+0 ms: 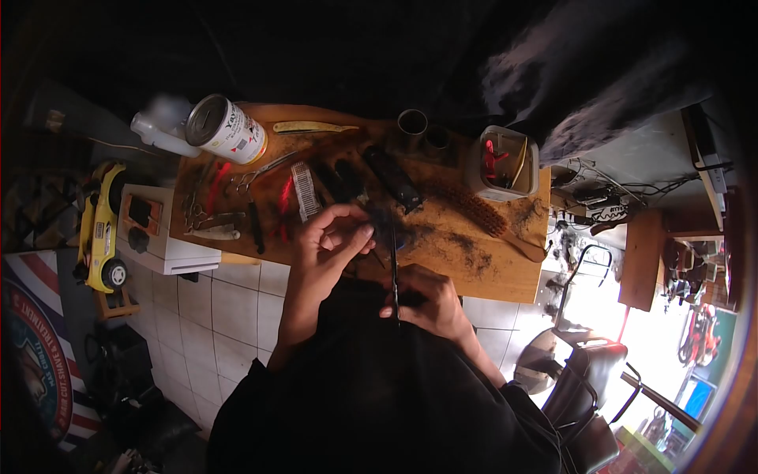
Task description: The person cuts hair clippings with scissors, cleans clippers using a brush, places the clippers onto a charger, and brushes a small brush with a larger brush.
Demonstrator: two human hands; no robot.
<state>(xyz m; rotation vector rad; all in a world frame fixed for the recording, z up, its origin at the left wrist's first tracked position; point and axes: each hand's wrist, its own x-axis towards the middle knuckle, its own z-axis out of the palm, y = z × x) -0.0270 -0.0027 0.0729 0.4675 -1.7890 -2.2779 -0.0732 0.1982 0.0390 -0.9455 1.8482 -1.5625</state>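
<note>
My right hand (pixel 426 302) is closed around a thin dark tool (pixel 394 265), whose narrow length points up toward the wooden table; its exact kind is hard to make out. To its left, my left hand (pixel 335 241) has thumb and fingertips pressed together, with a dark tuft, perhaps hair, at the fingertips. Both hands are near the table's front edge. Just beyond them lie a black clipper-like device (pixel 391 178) and a white comb (pixel 305 191). A brown-bristled brush (pixel 474 209) rests to the right.
On the wooden table (pixel 509 280) stand a labelled can (pixel 241 138), a metal cup (pixel 411 122) and a plastic container (pixel 509 162). Scissors (pixel 246 180) and a yellowish razor (pixel 312 126) lie there too. A chair (pixel 588 379) is at the lower right.
</note>
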